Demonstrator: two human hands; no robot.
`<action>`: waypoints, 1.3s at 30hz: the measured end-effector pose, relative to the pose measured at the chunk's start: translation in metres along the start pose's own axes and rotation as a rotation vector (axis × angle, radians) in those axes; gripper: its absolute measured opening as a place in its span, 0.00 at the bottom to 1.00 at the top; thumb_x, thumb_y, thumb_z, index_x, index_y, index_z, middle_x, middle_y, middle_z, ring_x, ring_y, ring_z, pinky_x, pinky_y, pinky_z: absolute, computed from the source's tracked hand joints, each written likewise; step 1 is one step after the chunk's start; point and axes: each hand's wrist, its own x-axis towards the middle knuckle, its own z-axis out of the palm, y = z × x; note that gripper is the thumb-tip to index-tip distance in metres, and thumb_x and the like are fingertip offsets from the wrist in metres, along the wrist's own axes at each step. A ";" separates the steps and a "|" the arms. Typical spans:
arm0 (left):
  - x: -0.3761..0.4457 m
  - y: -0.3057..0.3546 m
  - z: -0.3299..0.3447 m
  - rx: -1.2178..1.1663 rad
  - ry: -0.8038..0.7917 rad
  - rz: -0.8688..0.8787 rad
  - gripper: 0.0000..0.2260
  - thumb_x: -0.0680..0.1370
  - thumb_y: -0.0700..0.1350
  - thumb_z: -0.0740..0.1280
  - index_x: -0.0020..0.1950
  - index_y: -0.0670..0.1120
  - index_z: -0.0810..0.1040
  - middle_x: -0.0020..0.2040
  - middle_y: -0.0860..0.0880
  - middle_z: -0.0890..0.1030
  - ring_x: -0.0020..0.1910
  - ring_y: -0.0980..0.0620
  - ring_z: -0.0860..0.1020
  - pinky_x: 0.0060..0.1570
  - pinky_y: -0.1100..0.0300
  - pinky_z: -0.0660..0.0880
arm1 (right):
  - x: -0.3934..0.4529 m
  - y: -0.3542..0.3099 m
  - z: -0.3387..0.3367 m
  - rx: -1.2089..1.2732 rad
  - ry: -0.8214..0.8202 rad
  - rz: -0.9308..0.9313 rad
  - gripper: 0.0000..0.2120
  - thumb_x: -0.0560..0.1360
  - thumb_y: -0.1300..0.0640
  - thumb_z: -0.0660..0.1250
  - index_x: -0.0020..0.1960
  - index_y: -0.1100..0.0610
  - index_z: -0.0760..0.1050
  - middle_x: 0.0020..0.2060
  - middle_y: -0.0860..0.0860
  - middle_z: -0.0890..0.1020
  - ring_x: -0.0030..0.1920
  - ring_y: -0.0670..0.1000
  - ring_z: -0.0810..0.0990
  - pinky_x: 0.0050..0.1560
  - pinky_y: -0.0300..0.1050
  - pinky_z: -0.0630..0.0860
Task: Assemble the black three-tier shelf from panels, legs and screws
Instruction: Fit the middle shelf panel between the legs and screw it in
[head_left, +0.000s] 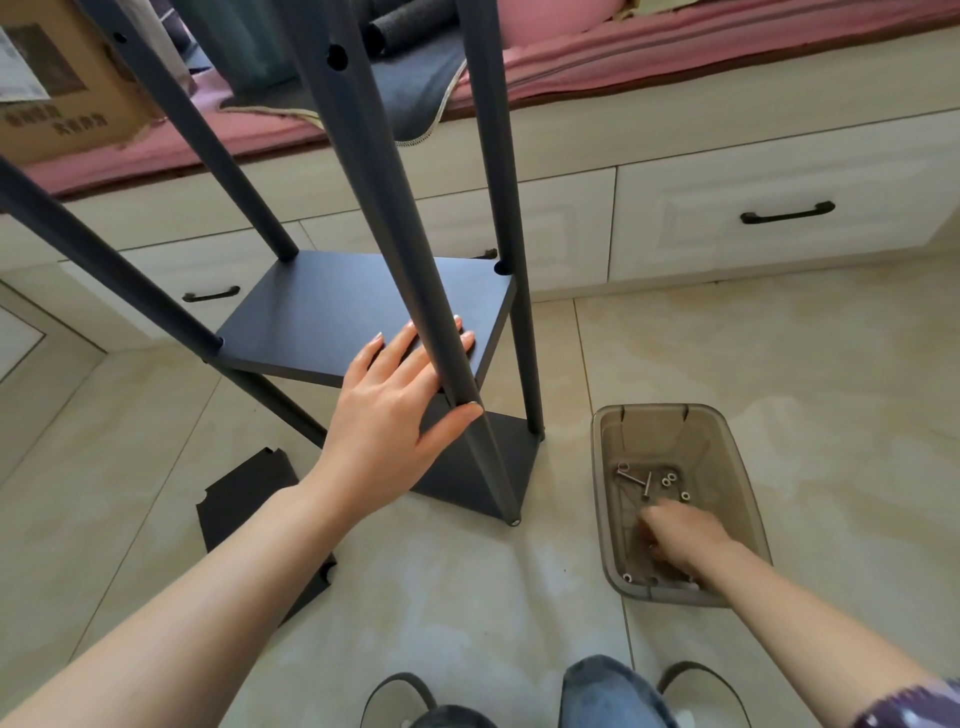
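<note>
A: Where does the shelf (363, 306) stand?

B: On the tiled floor (727, 364), mid-frame, in front of the drawers (779, 218). Two panels are on the four legs; the mid panel (358, 312) sits above the base panel (483, 467). A third panel (249, 499) lies flat on the floor to the near left, not yet fitted.

A: And the hands?

B: The left hand (395, 405) lies spread on the mid panel's near right corner, fingers on top, thumb hooked round the near leg (415, 249). It grips loosely, steadying more than clamping. The right hand (675, 535) is down in the bin (613, 447) on the right, among the screws (647, 486) and washers (670, 478). Its fingers are blurred, so I cannot tell whether they have closed on anything.

A: How should this step go?

B: I judge it to be fetching hardware for that corner. Keep the left hand pressing the panel level against the leg so the holes stay lined up. Pick one screw with its washer rather than a handful. Start the thread by hand and leave it slack until the other corners are in.

A: Risks?

B: The frame could rack if the left hand lets go while the joint is loose.

A: Any writing?

B: A cardboard box (67, 93) at far left carries dark printed characters, too blurred to read. No brand shows on the shelf or bin.
</note>
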 end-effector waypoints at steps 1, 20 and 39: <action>0.000 0.000 0.000 -0.001 0.000 -0.001 0.27 0.81 0.62 0.55 0.77 0.51 0.67 0.77 0.55 0.64 0.78 0.45 0.62 0.75 0.38 0.59 | 0.000 0.000 0.000 0.001 -0.002 0.000 0.12 0.78 0.57 0.63 0.61 0.56 0.73 0.61 0.56 0.76 0.61 0.59 0.77 0.54 0.49 0.74; 0.010 0.001 -0.013 -0.205 -0.124 -0.148 0.32 0.72 0.68 0.58 0.74 0.56 0.69 0.77 0.53 0.67 0.78 0.47 0.62 0.75 0.54 0.46 | -0.058 -0.071 -0.119 0.987 0.583 -0.115 0.19 0.84 0.57 0.52 0.37 0.58 0.73 0.33 0.54 0.79 0.35 0.51 0.77 0.38 0.42 0.72; 0.017 0.014 -0.031 -0.343 -0.071 -0.292 0.29 0.77 0.53 0.71 0.77 0.53 0.66 0.74 0.53 0.73 0.79 0.47 0.61 0.73 0.52 0.39 | -0.054 -0.168 -0.169 1.464 0.277 -0.198 0.18 0.85 0.49 0.46 0.56 0.61 0.69 0.33 0.52 0.83 0.36 0.48 0.83 0.47 0.48 0.79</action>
